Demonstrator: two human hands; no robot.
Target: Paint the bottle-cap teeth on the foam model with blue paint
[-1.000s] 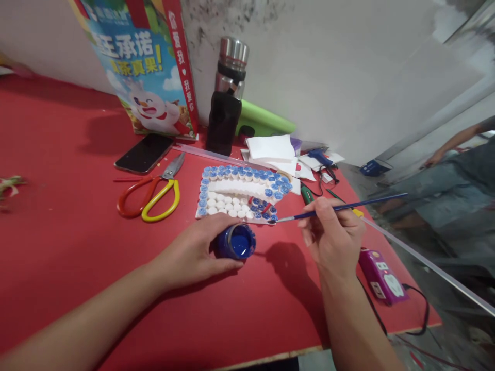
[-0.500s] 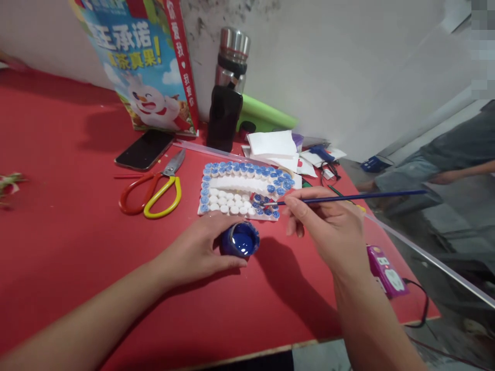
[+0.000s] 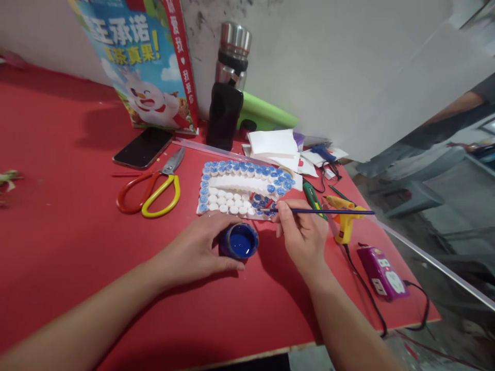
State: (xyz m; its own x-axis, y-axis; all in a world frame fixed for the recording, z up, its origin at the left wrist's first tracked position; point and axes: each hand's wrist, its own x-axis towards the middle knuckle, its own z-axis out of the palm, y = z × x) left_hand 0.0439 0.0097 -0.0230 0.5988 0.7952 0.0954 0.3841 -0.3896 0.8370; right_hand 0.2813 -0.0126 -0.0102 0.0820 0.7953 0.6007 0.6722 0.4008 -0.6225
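Observation:
My left hand (image 3: 197,250) is wrapped round a small jar of blue paint (image 3: 242,242), tilted so its open mouth faces me. A thin paintbrush (image 3: 332,211) with a dark blue handle is pinched in my right hand (image 3: 303,239). The brush tip is at the lower right of a white board (image 3: 235,184) covered with small round pieces. Light blue colours the pieces along its top, left and upper right. Darker blue ones sit by the brush tip, and white ones fill the lower left. Whether the tip touches a piece, I cannot tell.
Scissors (image 3: 150,190) and a phone (image 3: 143,148) lie to the left. Behind stand a printed bag (image 3: 150,67), a black device (image 3: 225,116) and a steel bottle (image 3: 234,51). A yellow glue gun (image 3: 344,221), green cutter (image 3: 314,200) and purple power strip (image 3: 382,273) lie right.
My right hand has moved left and slightly down with the paintbrush, uncovering the glue gun and cutter. The jar stays in my left hand. The person at the right has shifted.

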